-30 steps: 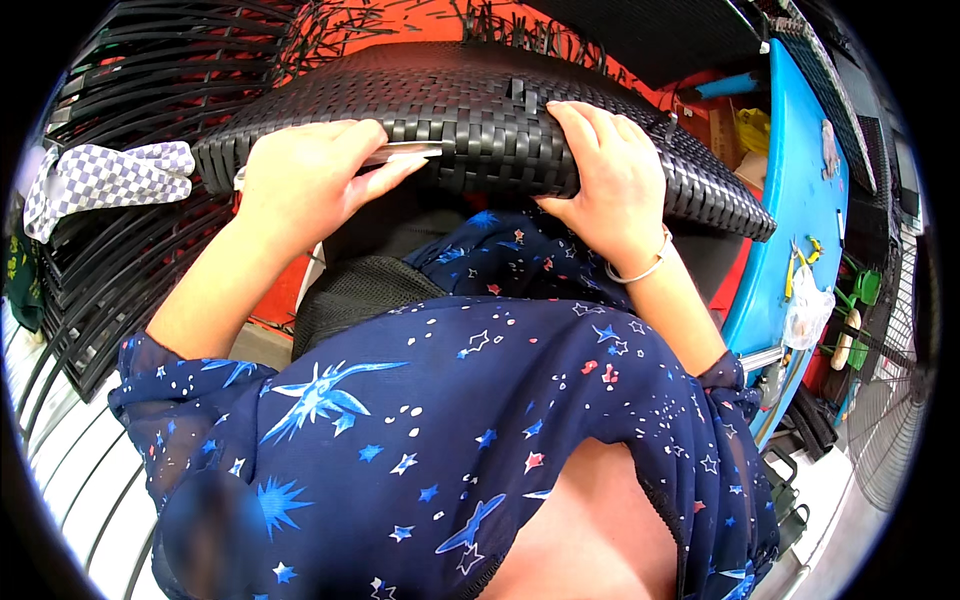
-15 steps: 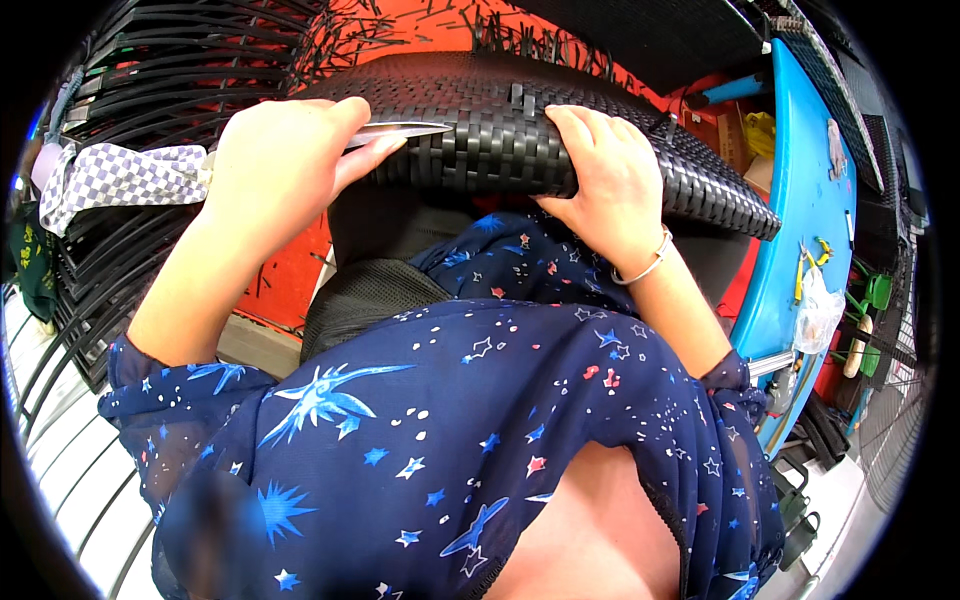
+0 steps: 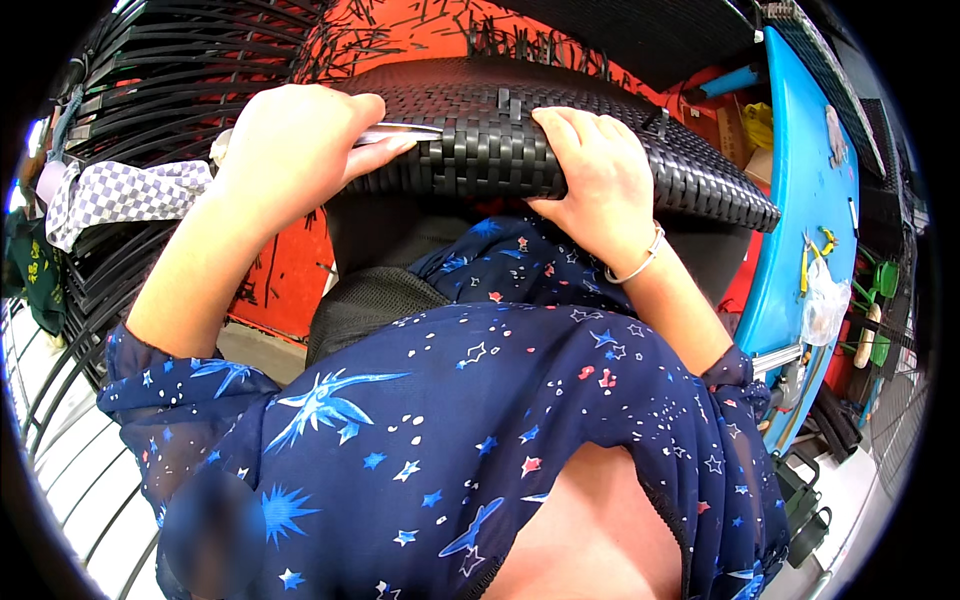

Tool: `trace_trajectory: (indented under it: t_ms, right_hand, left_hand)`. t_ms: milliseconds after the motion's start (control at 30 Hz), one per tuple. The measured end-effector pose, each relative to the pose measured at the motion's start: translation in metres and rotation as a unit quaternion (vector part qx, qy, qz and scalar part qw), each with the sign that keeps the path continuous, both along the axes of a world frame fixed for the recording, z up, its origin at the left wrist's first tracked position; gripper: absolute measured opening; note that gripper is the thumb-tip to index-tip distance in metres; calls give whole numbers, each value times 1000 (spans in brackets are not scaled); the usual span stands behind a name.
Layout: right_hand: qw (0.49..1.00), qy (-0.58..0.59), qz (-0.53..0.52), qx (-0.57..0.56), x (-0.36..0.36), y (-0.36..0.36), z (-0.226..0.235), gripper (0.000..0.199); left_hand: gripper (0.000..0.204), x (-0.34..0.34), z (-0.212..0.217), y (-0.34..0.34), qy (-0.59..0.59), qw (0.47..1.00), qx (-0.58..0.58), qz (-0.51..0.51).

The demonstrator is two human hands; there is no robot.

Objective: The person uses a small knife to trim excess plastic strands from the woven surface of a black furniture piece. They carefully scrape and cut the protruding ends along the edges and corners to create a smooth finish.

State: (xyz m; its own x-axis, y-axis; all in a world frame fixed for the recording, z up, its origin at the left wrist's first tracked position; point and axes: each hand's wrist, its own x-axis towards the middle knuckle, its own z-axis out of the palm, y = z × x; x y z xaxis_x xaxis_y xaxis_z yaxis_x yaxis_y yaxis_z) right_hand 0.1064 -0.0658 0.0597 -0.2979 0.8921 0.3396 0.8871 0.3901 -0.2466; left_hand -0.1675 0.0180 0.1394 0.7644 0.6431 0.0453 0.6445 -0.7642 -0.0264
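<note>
Across my lap lies a black woven plastic-rattan panel (image 3: 490, 150) with a thick, rounded near edge. My left hand (image 3: 305, 140) is closed around a pair of scissors whose pointed silver blades (image 3: 405, 131) lie against the weave near the panel's edge. The handles are hidden in the hand. Over the same edge, farther right, my right hand (image 3: 600, 170) grips the panel, fingers on top and thumb in front. A short loose black strip end (image 3: 511, 105) sticks up from the weave between the hands.
Curved black slats (image 3: 180, 60) stand at the left, with a checkered cloth (image 3: 130, 195) near them. Cut black strips litter the red floor (image 3: 390, 30). On the right, a blue table (image 3: 790, 200) bears a clear plastic bag (image 3: 825, 300) and a small yellow tool (image 3: 806, 265).
My right hand has shifted slightly left along the panel edge. The left hand has moved up a little, and the scissor blades now look closer together.
</note>
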Motion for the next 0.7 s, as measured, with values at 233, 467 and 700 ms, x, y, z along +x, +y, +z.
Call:
trace_trajectory:
  t_ms: [233,467,700]
  right_hand:
    - [1000,6,-2,-3,1,0,0,75]
    - [1000,0,-5,-11,-1,0,1,77]
    - [1000,9,2,-7,0,2,3,68]
  left_hand:
    - [44,4,-15,4,-16,996,-78,49]
    - [39,-7,-41,-2,-180,954,-210,112]
    - [35,-14,-54,-15,-215,958,-182,63]
